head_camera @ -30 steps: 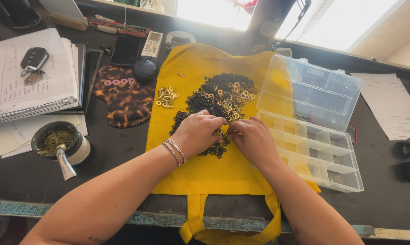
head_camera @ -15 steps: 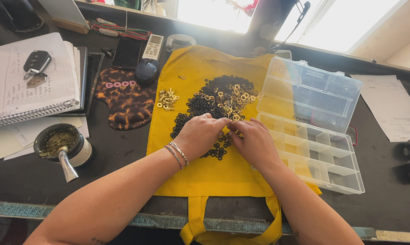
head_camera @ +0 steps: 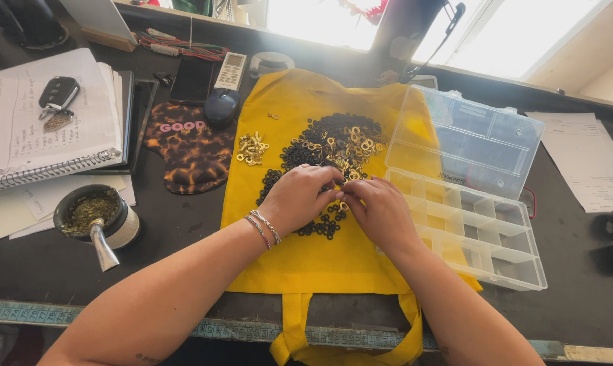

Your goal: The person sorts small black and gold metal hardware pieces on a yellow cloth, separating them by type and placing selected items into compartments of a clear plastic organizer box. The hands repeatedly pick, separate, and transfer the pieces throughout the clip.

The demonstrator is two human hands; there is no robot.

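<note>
I see my left hand (head_camera: 298, 200) and right hand (head_camera: 379, 210) curled together at frame centre, fingertips pinching into the heap of washers (head_camera: 330, 149) on the yellow cloth (head_camera: 299, 251); what they grip I cannot tell. A careless sweep could scatter washers off the cloth.

a bright yellow cloth bag (head_camera: 299, 251) carries black ring washers (head_camera: 320, 135) mixed with gold ones (head_camera: 251, 149); beside it, a brown-and-black leopard-print mouse pad (head_camera: 188, 152) with pink lettering.
</note>
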